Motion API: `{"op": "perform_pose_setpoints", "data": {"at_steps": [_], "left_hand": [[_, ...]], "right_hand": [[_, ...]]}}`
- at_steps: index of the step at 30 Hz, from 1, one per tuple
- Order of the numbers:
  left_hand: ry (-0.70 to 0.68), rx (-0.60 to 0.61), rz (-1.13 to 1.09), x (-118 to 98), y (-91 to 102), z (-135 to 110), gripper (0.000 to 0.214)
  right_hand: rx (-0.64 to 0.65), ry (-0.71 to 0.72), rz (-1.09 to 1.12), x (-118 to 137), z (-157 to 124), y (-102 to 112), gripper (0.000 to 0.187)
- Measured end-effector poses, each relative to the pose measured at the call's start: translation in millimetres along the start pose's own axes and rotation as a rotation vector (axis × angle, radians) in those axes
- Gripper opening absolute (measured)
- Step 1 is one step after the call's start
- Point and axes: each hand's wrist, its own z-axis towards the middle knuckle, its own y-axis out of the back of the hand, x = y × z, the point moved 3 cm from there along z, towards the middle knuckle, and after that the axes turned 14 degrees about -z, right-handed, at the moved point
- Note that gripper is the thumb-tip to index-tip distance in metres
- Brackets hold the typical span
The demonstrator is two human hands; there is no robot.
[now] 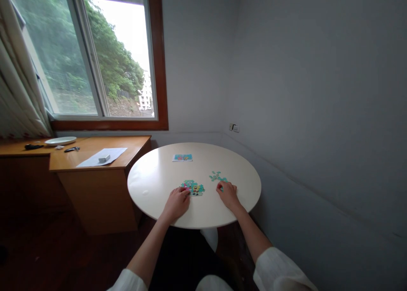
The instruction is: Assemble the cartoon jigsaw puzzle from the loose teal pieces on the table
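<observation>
A person sits at a round white desk (152, 176) with 2 bare hands resting on its near half. A small partly joined puzzle patch (193, 187), teal with bright cartoon colours, lies between the hands. The left hand (176, 202) lies palm down just left of the patch, its curled fingertips touching the patch's edge. The right hand (227, 195) lies just right of the patch, fingers drawn together (whether either hand pinches a piece is too small to tell). Loose teal pieces (217, 176) lie right of the patch and behind it, touching the right fingertips. A picture card (182, 157) lies well behind the patch. Far left of the patch stands a wooden desk (136, 145) with a sheet of paper (116, 152) and a plate (60, 141).
</observation>
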Motion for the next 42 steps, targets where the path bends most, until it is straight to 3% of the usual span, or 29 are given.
{"op": "perform_pose_setpoints", "data": {"at_steps": [4, 7, 16, 28, 31, 34, 39, 42], "left_hand": [[0.015, 0.004, -0.001, 0, 0.1, 0, 0.033], [0.017, 0.001, -0.003, 1, 0.0, 0, 0.033], [0.003, 0.002, -0.026, 0, 1.9, 0, 0.032], [0.001, 0.001, -0.069, -3, 3.6, -1, 0.03], [0.047, -0.104, -0.159, 3, 5.2, 1, 0.029], [0.145, -0.307, -0.333, 18, 12.5, 2, 0.027], [0.467, -0.633, -0.797, 51, 22.8, -3, 0.021], [0.499, -0.73, -0.957, 55, 24.5, -6, 0.017]], "right_hand": [[-0.032, 0.074, 0.161, 2, 1, 0, 0.017], [-0.075, 0.052, 0.355, -2, 3, 0, 0.022], [-0.153, -0.311, 0.881, -19, 6, -12, 0.021], [-0.131, -0.424, 1.088, -23, 8, -16, 0.024], [-0.128, -0.439, 1.121, -23, 8, -16, 0.025], [-0.122, -0.435, 1.127, -22, 7, -14, 0.027], [-0.094, -0.438, 1.11, -21, 6, -13, 0.032], [-0.088, -0.436, 1.104, -20, 5, -13, 0.034]]}}
